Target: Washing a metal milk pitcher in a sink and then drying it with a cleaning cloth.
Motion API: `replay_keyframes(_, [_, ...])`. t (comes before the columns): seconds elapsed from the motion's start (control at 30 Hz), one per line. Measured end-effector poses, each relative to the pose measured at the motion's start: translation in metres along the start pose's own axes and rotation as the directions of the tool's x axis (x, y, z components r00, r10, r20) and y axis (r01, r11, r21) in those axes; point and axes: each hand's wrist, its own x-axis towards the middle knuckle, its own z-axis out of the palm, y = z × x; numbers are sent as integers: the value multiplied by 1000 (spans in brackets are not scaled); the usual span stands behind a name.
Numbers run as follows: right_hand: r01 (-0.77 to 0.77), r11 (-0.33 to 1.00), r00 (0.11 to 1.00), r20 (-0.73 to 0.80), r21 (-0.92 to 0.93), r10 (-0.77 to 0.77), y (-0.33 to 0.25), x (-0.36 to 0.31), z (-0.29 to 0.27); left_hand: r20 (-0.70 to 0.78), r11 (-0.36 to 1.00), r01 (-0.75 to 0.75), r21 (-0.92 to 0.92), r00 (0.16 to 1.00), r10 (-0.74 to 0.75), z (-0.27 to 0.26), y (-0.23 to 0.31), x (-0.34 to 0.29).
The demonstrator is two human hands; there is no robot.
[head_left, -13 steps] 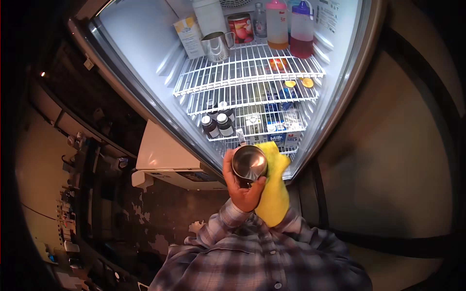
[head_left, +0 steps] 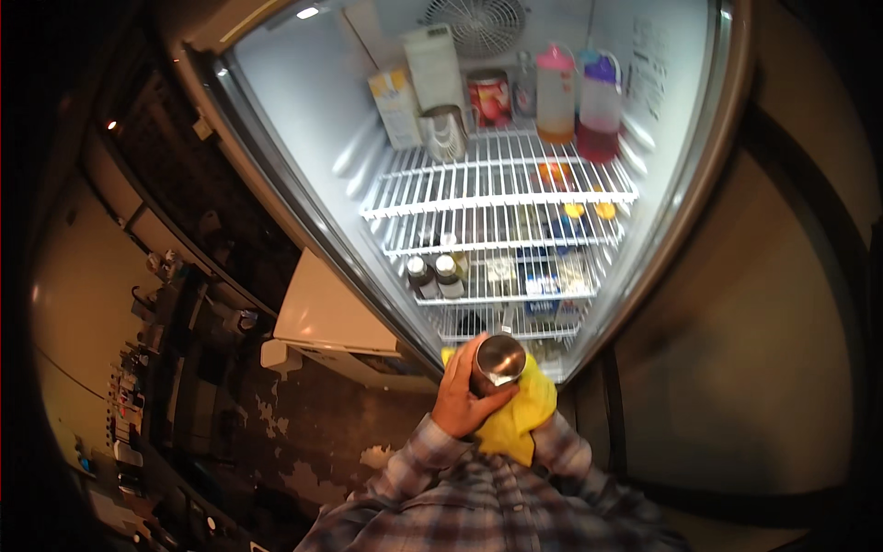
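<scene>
My left hand (head_left: 457, 397) is wrapped around a small stainless steel milk pitcher (head_left: 499, 362), its round mouth facing up toward me. A yellow cloth (head_left: 522, 411) in my right hand (head_left: 549, 426) presses against the pitcher's right and far sides. Most of that hand is covered by the cloth, so its fingers are hidden. A corner of yellow shows beyond my left fingers too. Both hands are low in front of an open, lit fridge. Inside, a second steel pitcher (head_left: 445, 136) stands on the top wire shelf (head_left: 501, 184).
The top shelf also bears a carton (head_left: 395, 109), a red can (head_left: 489, 98), a pink-capped squeeze bottle (head_left: 555, 92) and a purple-capped one (head_left: 600, 109). Dark bottles (head_left: 434, 279) and cartons sit lower. A white appliance (head_left: 336, 304) stands left; a brown panel (head_left: 727, 322) is right.
The view has shifted, so the fridge sits lower and farther right in it. The cloth has moved farther around the pitcher and now shows on its left as well.
</scene>
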Motion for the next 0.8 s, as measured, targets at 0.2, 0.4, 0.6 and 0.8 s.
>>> replay_keyframes(0.2, [-232, 967, 972, 9, 107, 233, -15, 0, -14, 22, 997, 74, 32, 997, -74, -45, -15, -18])
replay_keyframes(0.4, [402, 345, 898, 293, -848, -328, -12, 2, -20, 42, 937, 128, -325, 992, -121, -24, -11, -31])
replay_keyframes(0.6, [422, 556, 900, 407, -716, -159, 18, -16, -39, 98, 672, 253, -696, 961, -260, 0, -19, -46])
replay_keyframes(0.8, [470, 259, 880, 472, -844, -56, 10, -26, -21, 271, 855, 345, -387, 929, -252, -22, 5, -45])
